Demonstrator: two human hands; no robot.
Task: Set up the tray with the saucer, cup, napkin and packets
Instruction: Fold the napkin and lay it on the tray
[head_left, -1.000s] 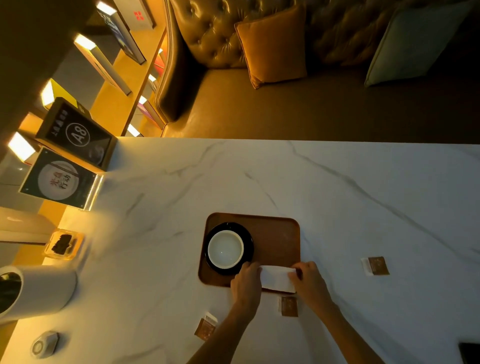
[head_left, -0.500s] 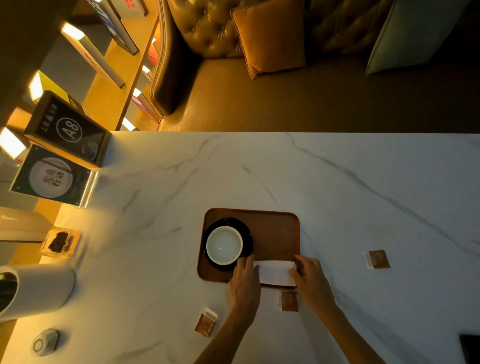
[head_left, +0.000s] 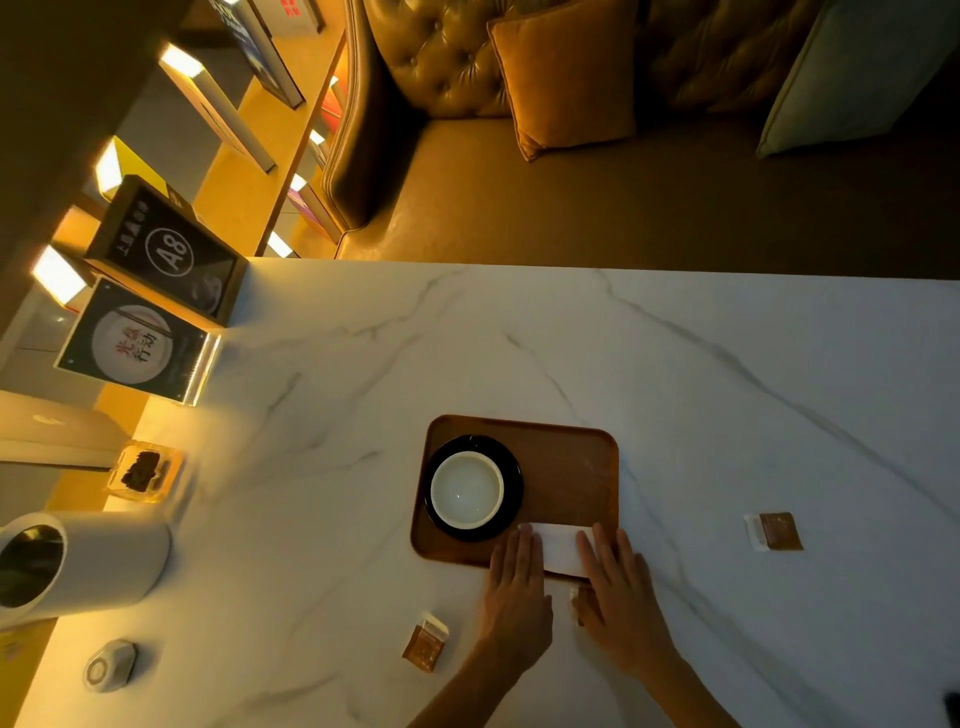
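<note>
On the dim marble table (head_left: 675, 364), left hand (head_left: 514, 587) and right hand (head_left: 618, 597) lie flat-fingered on the napkin (head_left: 561, 548) at the tray (head_left: 566, 467)'s near edge, perhaps overhanging; best slide it evenly inward.

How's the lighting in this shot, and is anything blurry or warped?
Head view: dim amber light comes from the shelf strips at left, brightest on the left of the marble table; the sofa sits in deep shadow; the left hand and right hand on the napkin look slightly soft; wide-angle distortion tilts the A8 sign.
</note>
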